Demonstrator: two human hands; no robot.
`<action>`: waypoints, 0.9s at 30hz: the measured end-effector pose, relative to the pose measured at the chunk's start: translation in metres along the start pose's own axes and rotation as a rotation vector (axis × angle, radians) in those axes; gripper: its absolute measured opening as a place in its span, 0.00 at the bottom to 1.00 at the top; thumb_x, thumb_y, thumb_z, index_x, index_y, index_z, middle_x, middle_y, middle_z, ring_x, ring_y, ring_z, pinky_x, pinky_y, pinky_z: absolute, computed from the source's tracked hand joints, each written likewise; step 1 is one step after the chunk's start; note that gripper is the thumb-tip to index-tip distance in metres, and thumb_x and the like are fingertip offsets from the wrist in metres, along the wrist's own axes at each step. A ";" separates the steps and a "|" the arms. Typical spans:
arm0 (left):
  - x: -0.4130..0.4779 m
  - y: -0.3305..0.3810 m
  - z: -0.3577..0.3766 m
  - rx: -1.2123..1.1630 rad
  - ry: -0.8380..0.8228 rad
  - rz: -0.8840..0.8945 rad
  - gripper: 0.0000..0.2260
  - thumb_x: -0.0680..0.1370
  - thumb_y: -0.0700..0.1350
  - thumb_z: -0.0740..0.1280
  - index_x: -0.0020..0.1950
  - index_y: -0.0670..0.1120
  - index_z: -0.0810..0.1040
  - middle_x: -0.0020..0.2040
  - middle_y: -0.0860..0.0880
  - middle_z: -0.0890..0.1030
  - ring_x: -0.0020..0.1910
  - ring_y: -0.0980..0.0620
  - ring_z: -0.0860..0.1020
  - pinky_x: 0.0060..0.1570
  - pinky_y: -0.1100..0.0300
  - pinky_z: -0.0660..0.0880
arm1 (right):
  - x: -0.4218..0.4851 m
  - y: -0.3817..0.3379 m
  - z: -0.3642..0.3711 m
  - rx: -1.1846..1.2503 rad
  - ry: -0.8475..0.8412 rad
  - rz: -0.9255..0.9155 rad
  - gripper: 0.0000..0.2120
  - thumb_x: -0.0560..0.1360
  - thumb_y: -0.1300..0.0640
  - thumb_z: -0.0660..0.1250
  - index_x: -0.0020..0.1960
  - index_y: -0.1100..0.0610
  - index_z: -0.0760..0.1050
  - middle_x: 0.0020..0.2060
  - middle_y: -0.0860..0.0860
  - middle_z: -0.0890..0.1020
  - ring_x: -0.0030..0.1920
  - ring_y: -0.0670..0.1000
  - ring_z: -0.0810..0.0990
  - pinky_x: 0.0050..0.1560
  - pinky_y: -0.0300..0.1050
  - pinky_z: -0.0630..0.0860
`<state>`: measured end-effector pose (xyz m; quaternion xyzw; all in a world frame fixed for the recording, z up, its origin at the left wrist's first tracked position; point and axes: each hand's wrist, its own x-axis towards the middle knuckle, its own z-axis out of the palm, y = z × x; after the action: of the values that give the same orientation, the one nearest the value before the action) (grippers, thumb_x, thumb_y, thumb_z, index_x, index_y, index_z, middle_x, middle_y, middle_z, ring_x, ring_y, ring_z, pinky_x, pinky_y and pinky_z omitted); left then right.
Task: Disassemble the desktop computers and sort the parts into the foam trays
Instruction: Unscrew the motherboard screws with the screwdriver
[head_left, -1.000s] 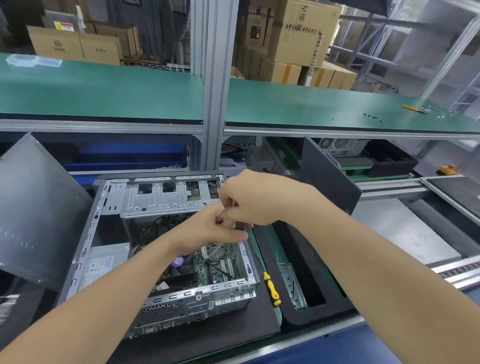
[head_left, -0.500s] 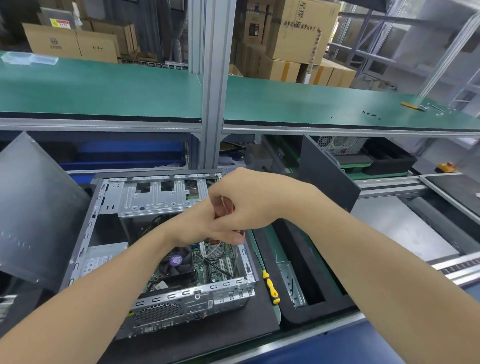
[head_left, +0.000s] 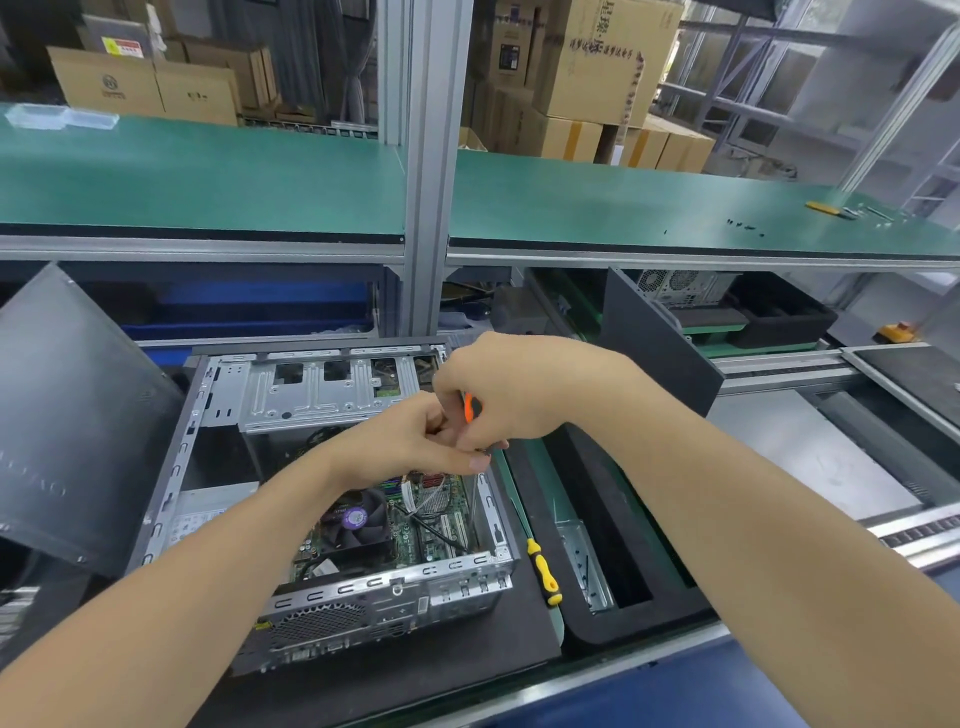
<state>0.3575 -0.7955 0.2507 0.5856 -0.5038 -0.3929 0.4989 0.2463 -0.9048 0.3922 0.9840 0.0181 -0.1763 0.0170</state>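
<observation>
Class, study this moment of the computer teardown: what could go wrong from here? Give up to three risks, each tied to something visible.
1. The right hand grips an orange-handled tool above the open case, the left hand seemingly pinching its shaft; a slip might gouge the motherboard or a finger.
2. The yellow screwdriver lies loose beside the case near the right forearm; a sweep could knock it into the foam tray.

Desktop PC, side cover off, lies flat on black foam mat. Silver drive cage at far end; mobo w/ purple-labelled fan exposed. Black foam tray just right of it holds metal bracket.
</observation>
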 end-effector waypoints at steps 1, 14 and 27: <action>-0.001 0.000 -0.003 0.012 -0.014 -0.008 0.21 0.72 0.56 0.79 0.50 0.40 0.79 0.39 0.35 0.73 0.38 0.36 0.70 0.46 0.48 0.68 | -0.001 0.002 -0.002 -0.018 -0.032 -0.026 0.04 0.75 0.54 0.74 0.48 0.49 0.80 0.38 0.47 0.85 0.38 0.44 0.80 0.33 0.41 0.70; 0.003 -0.001 -0.006 0.064 0.008 -0.033 0.25 0.72 0.47 0.80 0.29 0.47 0.63 0.26 0.55 0.60 0.26 0.53 0.58 0.32 0.59 0.56 | 0.016 0.020 0.015 0.139 0.298 0.006 0.18 0.73 0.34 0.70 0.46 0.49 0.75 0.38 0.42 0.77 0.39 0.44 0.76 0.35 0.45 0.72; -0.013 -0.080 -0.022 0.373 -0.089 -0.417 0.05 0.80 0.45 0.69 0.55 0.49 0.81 0.30 0.58 0.72 0.30 0.57 0.70 0.32 0.64 0.67 | 0.109 0.024 0.138 0.788 0.309 0.011 0.11 0.82 0.46 0.67 0.47 0.52 0.72 0.33 0.51 0.82 0.30 0.48 0.80 0.39 0.50 0.79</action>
<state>0.3923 -0.7789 0.1760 0.7407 -0.4572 -0.4128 0.2682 0.3012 -0.9308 0.2253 0.9303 -0.0534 -0.0199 -0.3624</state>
